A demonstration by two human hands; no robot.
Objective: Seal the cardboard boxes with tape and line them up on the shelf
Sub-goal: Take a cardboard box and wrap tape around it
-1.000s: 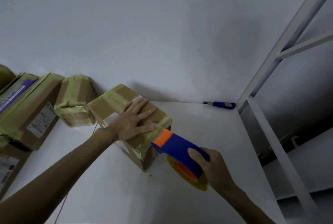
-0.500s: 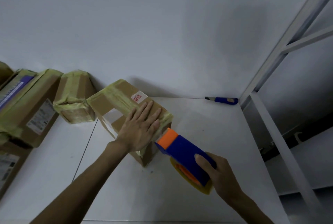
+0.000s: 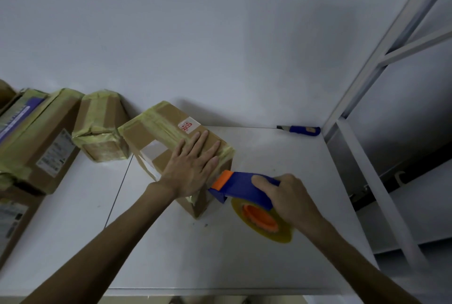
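No legible wording anywhere. On top of the taped box (image 3: pixel 156 132) near the back edge of the shelf (image 3: pixel 269 157), a white sticker (image 3: pixel 188 127) with red print, too small to read. On the big box (image 3: pixel 29 152) at the left edge, a white shipping label (image 3: pixel 55 154), print blurred. Further left, a purple-striped label (image 3: pixel 13 121), likewise unreadable.

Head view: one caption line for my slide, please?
Left hand presses on the cardboard box; right hand grips the tape dispenser.
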